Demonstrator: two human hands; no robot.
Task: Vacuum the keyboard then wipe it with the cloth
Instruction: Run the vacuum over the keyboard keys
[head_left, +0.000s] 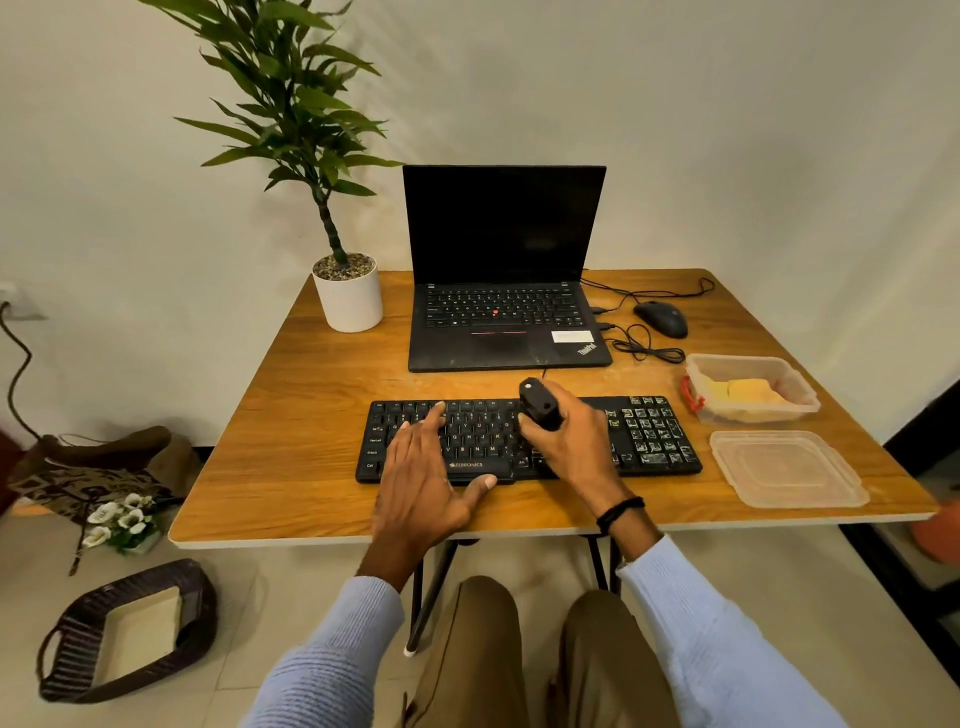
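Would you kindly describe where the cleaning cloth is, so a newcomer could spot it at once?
Start at the wooden table and go to its right edge, beyond the black keyboard. Two clear plastic pieces sit there: a flat lid nearer the person and an open container behind it. The yellow cloth lies folded inside that container.

The counter (322, 395) carries one keyboard (644, 436), one laptop (504, 270), one mouse (661, 318), one potted plant (347, 296), one tub (750, 387) and one lid (787, 467). Two hands show, left (421, 483) and right (576, 441), with one vacuum (539, 404). One basket (124, 631) sits on the floor.
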